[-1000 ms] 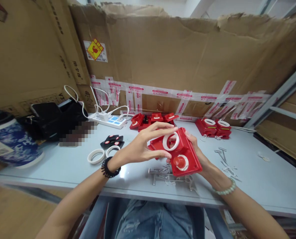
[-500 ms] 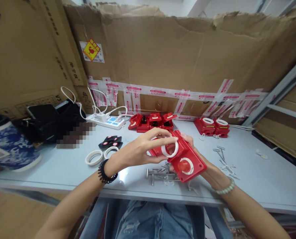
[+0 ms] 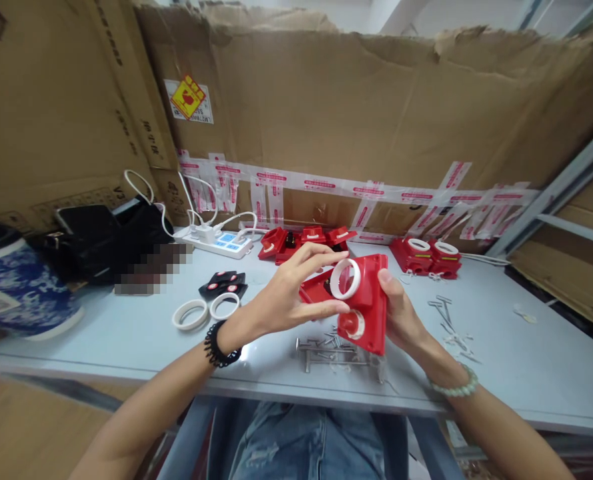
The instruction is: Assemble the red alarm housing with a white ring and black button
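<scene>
My right hand [image 3: 404,313] holds a red plastic housing [image 3: 375,300] above the desk, its thumb pressed on the right edge. The housing is tilted, with an open hinged part on its left and a short red knob [image 3: 347,325] low on its face. A white ring [image 3: 357,279] sits at the round opening in the housing. My left hand [image 3: 286,283] has its thumb below that ring and its fingers above it, gripping the rim. Two more white rings, one [image 3: 177,316] left of the other [image 3: 237,308], lie by my left wrist.
Screws and T-shaped metal pins [image 3: 321,350] lie under the housing, with more pins [image 3: 444,310] to the right. Further red housings [image 3: 289,250] stand at the back, and two with white rings [image 3: 410,259] stand back right. Black pieces [image 3: 221,287] and a power strip [image 3: 226,245] are left.
The housing has turned more upright, bringing the ring's opening towards me. My right thumb has come onto its right edge. My left hand has stayed at the ring.
</scene>
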### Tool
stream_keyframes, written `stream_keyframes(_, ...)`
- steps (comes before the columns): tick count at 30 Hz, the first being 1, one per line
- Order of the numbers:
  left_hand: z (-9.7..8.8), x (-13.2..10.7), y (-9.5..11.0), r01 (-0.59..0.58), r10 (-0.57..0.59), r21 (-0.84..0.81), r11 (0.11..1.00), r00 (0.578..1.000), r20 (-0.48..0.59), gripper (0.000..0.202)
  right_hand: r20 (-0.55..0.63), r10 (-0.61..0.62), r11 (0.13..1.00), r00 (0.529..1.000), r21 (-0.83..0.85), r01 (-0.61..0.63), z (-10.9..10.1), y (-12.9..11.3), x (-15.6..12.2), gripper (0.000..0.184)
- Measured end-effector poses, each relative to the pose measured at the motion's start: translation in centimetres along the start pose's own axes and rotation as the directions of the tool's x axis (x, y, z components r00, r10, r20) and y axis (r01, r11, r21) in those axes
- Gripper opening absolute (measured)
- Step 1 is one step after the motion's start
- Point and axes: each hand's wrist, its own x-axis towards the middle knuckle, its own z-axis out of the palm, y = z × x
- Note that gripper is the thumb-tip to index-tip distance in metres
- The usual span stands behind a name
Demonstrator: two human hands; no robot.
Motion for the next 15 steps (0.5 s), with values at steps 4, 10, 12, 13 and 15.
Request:
stream_keyframes(4,0.5,0.0,0.0,0.045,-0.048,-0.087,0.995,0.998,-0.039,0.051,-0.050,-0.206,0.967,0.977,-0.164,0.195,-0.1,0.4,0.0,0.048)
stream_keyframes(10,0.2,0.2,0.3,0.058,-0.063,-0.189,0.980,0.998,-0.025,0.054,-0.013,-0.288,0.938,0.957,-0.204,0.280,0.0,0.0,-0.2,0.055)
stream_keyframes(12,0.1,0.2,0.4,-0.002,0.000,-0.145,0.989,1.000,-0.013,0.055,-0.020,-0.256,0.951,0.967,-0.186,0.248,0.0,-0.3,-0.3,0.053)
stream_keyframes(13,0.0,0.2,0.5,-0.042,0.041,-0.107,0.993,0.999,-0.004,0.054,-0.006,-0.194,0.969,0.981,-0.157,0.190,0.1,-0.5,-0.4,0.050)
stream_keyframes(15,-0.1,0.1,0.7,-0.130,0.131,-0.016,0.991,0.991,0.037,0.046,0.075,-0.008,0.996,0.997,-0.083,0.014,0.2,-1.1,-0.7,0.048)
